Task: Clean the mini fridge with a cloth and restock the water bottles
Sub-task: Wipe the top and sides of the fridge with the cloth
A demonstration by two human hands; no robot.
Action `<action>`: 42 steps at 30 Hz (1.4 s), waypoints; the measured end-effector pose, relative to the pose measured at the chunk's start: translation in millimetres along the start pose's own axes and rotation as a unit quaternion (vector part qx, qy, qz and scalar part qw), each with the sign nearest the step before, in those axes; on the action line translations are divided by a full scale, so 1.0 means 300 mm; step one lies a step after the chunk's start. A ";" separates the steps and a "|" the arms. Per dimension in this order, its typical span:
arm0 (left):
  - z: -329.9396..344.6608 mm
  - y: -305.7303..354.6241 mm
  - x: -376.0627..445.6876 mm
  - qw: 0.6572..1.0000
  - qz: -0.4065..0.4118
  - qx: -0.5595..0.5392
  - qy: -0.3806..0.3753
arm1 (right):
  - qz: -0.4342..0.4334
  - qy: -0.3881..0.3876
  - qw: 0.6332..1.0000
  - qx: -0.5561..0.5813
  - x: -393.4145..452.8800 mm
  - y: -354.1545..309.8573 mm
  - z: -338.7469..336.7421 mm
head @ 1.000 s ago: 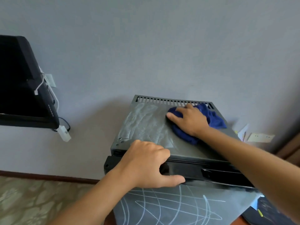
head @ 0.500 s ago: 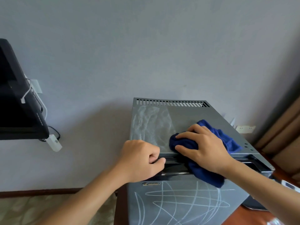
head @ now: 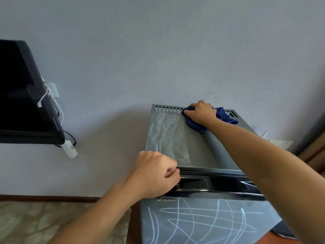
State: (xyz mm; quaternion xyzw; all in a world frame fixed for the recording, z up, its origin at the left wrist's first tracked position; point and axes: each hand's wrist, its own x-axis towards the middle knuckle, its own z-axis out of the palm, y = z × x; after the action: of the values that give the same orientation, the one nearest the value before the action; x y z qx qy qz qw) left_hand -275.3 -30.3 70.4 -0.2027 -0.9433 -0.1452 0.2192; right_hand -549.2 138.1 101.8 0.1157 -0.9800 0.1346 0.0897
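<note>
Two hands are at work on the grey metal mini fridge (head: 197,152), and the step in hand looks like the wiping of its flat top, the first part of the task. The right hand (head: 201,112) presses a crumpled dark blue cloth (head: 223,117) down at the far edge of the top, on the row of vent slots (head: 167,109) by the wall, its fingers spread over the cloth and curled a little into it. The left hand (head: 154,173) is closed in a fist at the near left corner, its fingers hooked on the black glossy handle strip (head: 219,185) above the door, seemingly to steady the fridge. A pale, streaky patch of dust or residue (head: 165,138) covers the left part of the top, while the part under the right arm looks plain grey; so the next move, by my judgement, calls for drawing the cloth leftward and toward the person across that patch with firm pressure. White scribbled lines (head: 202,221) mark the door front and will need wiping too. No water bottles are in view, so restocking seems far off. Behind stands a pale grey wall (head: 158,50); at left a black screen (head: 21,95) with white cables (head: 45,95); below, a patterned floor (head: 35,222).
</note>
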 end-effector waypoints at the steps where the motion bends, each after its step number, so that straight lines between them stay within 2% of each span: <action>1: 0.000 0.002 -0.001 1.000 -0.004 -0.003 0.000 | -0.001 0.003 1.000 0.000 -0.010 0.000 0.002; 4: 0.000 0.000 -0.004 0.999 -0.025 -0.034 0.005 | -0.014 0.022 1.000 0.016 -0.105 0.001 -0.008; 8: 0.007 -0.010 -0.002 0.997 -0.041 -0.065 0.014 | -0.070 0.039 0.996 0.048 -0.386 0.007 -0.053; 13: 0.017 -0.005 -0.008 0.998 -0.035 -0.055 0.016 | -0.144 0.059 0.984 0.086 -0.771 0.046 -0.121; 16: 0.018 -0.004 -0.008 0.998 -0.033 -0.052 0.022 | -0.160 0.068 0.981 0.088 -0.845 0.056 -0.130; 19: 0.018 -0.002 -0.005 0.998 -0.032 -0.054 0.024 | -0.150 0.077 0.982 0.086 -0.808 0.029 -0.117; 23: 0.021 -0.006 -0.006 0.998 -0.041 -0.036 0.028 | -0.125 0.083 0.987 0.059 -0.611 -0.033 -0.075; 29: 0.020 -0.011 -0.004 1.000 -0.027 0.007 0.013 | -0.015 0.030 0.999 0.020 -0.131 -0.063 -0.004; 33: 0.016 -0.011 -0.006 0.999 -0.028 0.014 0.009 | 0.042 0.012 0.999 -0.001 0.046 -0.081 0.025; 37: 0.018 -0.012 -0.006 0.999 -0.035 0.016 0.016 | 0.040 0.020 0.999 -0.001 0.030 -0.077 0.036; 42: 0.018 -0.012 -0.001 0.998 -0.060 -0.012 0.032 | -0.032 0.044 0.998 0.025 -0.224 -0.060 -0.002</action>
State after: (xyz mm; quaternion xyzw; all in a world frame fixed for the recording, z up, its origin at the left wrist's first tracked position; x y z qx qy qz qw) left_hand -278.7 -31.6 65.1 -0.1437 -0.9444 -0.1753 0.2379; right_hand -480.4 135.1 92.7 0.1426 -0.9673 0.1610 0.1343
